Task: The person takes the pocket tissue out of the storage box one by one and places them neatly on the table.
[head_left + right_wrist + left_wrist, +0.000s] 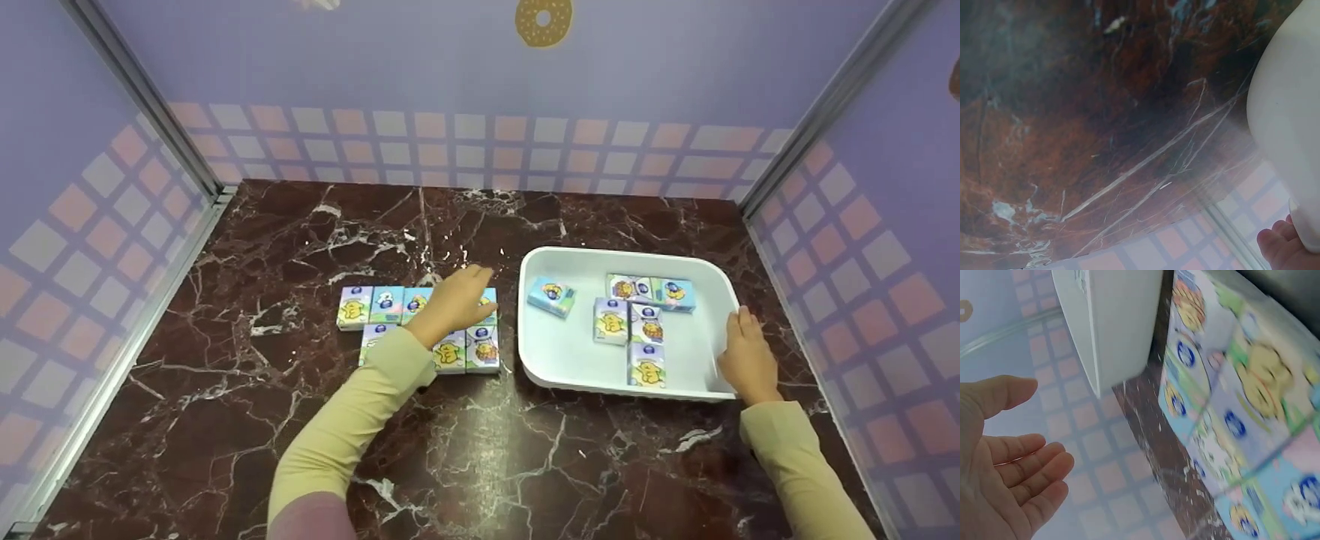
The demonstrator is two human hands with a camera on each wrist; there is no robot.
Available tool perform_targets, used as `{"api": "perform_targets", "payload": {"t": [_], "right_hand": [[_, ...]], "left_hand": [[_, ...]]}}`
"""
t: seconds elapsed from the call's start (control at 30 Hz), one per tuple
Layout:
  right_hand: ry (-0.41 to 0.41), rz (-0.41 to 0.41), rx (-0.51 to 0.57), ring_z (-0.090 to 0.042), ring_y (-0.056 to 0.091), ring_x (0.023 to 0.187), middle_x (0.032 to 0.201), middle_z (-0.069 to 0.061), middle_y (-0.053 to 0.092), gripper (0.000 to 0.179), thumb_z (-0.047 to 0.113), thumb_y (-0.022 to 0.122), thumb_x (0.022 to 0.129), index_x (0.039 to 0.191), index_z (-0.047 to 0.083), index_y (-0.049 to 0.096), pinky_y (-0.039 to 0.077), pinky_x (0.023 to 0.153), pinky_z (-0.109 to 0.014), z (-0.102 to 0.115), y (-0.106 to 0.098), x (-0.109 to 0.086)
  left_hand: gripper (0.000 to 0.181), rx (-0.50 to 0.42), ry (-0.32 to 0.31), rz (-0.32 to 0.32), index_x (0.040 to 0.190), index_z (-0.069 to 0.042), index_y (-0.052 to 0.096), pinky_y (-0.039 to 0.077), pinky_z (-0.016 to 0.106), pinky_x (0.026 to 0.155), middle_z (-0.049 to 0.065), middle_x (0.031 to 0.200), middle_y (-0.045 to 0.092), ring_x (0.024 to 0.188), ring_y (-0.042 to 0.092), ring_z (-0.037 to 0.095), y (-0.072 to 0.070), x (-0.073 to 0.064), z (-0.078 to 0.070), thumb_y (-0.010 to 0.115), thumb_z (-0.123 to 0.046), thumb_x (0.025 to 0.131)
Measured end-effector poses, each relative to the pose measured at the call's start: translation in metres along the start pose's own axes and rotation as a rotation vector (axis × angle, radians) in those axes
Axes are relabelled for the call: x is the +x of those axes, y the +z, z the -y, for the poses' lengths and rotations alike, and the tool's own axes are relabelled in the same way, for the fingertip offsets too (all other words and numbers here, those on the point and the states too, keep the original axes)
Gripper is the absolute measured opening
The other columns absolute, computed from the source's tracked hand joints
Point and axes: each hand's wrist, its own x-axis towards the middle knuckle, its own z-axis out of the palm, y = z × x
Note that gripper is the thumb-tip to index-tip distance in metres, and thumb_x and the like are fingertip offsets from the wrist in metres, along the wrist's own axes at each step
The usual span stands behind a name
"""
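The dark marbled bench (210, 420) carries a white tub (566, 356), its right rim gripped by the right hand (750, 358), while the left hand (454, 301), empty and relaxed, hangs above a two-row block of cartoon packets (354, 309) beside the tub, six more packets (611, 322) lying inside.

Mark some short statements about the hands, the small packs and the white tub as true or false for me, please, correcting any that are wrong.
1. The left hand holds nothing. True.
2. The right hand touches the rim of the white tub. True.
3. Every pack is inside the tub. False: several packs lie outside it, on the table.
4. Six packs lie in the tub. True.
5. In the head view, the tub stands left of the packs on the table. False: it stands to their right.
6. The table is plain white. False: it is dark reddish-brown with pale veins.
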Motion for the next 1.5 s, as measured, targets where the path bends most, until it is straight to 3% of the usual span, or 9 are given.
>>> {"api": "perform_targets", "payload": {"t": [0.37, 0.7, 0.87, 1.07, 1.3, 1.5], "right_hand": [[0.004, 0.016, -0.001, -0.05, 0.025, 0.122, 0.136, -0.033, 0.023, 0.061, -0.006, 0.047, 0.07, 0.127, -0.016, 0.031, 0.026, 0.093, -0.064, 0.001, -0.001, 0.001], [-0.018, -0.038, -0.002, -0.051, 0.028, 0.12, 0.134, -0.034, 0.027, 0.061, -0.007, 0.048, 0.067, 0.125, -0.016, 0.033, 0.028, 0.092, -0.063, 0.001, 0.001, -0.001], [-0.039, -0.08, -0.011, -0.05, 0.03, 0.119, 0.132, -0.035, 0.03, 0.059, -0.007, 0.048, 0.066, 0.123, -0.016, 0.036, 0.03, 0.092, -0.062, 0.0, 0.003, -0.002], [-0.013, -0.035, -0.008, -0.05, 0.028, 0.12, 0.134, -0.034, 0.026, 0.061, -0.006, 0.048, 0.067, 0.125, -0.016, 0.033, 0.028, 0.094, -0.062, 0.0, 0.003, -0.001], [0.008, -0.021, 0.0, -0.05, 0.027, 0.121, 0.135, -0.033, 0.025, 0.061, -0.006, 0.047, 0.068, 0.126, -0.016, 0.033, 0.028, 0.094, -0.063, 0.001, 0.002, 0.0], [0.01, -0.027, -0.003, -0.05, 0.027, 0.121, 0.135, -0.033, 0.026, 0.058, -0.007, 0.045, 0.069, 0.126, -0.016, 0.034, 0.028, 0.094, -0.062, 0.001, 0.002, 0.0]], "left_hand": [[0.059, -0.137, 0.039, -0.011, 0.129, 0.003, 0.04, 0.039, 0.037, 0.099, 0.017, 0.126, 0.047, 0.115, 0.048, 0.029, 0.032, 0.038, -0.036, 0.058, -0.026, 0.081], [0.062, -0.132, -0.033, 0.044, 0.131, 0.002, 0.037, 0.041, 0.035, 0.097, 0.015, 0.129, 0.045, 0.113, 0.049, 0.029, 0.062, 0.062, -0.058, 0.058, -0.028, 0.081], [0.062, -0.095, -0.111, 0.093, 0.13, 0.0, 0.038, 0.044, 0.036, 0.092, 0.014, 0.126, 0.044, 0.108, 0.051, 0.028, 0.07, 0.072, -0.068, 0.06, -0.031, 0.081], [0.058, -0.051, -0.267, 0.099, 0.127, 0.0, 0.04, 0.05, 0.036, 0.081, 0.014, 0.115, 0.051, 0.1, 0.055, 0.026, 0.07, 0.082, -0.081, 0.057, -0.033, 0.081], [0.066, 0.016, -0.385, 0.019, 0.125, 0.003, 0.042, 0.053, 0.03, 0.076, 0.014, 0.105, 0.058, 0.095, 0.059, 0.023, 0.077, 0.09, -0.091, 0.06, -0.039, 0.079], [0.076, 0.172, -0.425, -0.02, 0.125, 0.004, 0.044, 0.053, 0.026, 0.073, 0.014, 0.105, 0.061, 0.094, 0.06, 0.019, 0.093, 0.093, -0.095, 0.062, -0.049, 0.074]]}}
